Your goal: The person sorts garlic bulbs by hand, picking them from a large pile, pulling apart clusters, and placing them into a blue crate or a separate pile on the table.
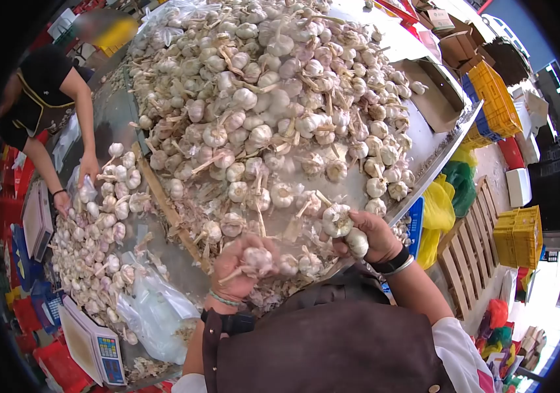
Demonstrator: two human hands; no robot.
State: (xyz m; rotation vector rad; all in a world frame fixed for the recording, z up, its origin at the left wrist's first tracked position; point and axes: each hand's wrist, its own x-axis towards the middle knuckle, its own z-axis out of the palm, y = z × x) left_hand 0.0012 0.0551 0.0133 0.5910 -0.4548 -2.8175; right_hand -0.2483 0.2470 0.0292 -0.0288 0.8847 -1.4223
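Note:
My left hand [232, 267] is closed around a garlic bulb [257, 260] with a stalk; motion slightly smears both. In my right hand [379, 237] are two garlic bulbs, one showing its root end [337, 221] and a paler one [357, 243] below it, against the fingers. Both hands are close to my body, just above the near edge of a metal table. In front of them spreads a big heap of garlic bulbs [260, 134], many with dry stalks. Loose papery skins [217, 196] lie among the bulbs.
A wooden strip [168, 206] divides the heap from a smaller garlic pile [90, 242] on the left. Another person's hands [88, 169] work there. Plastic bags [155, 308] and a scale [93, 344] are at lower left. Yellow crates [519, 237] and a pallet [470, 249] stand right.

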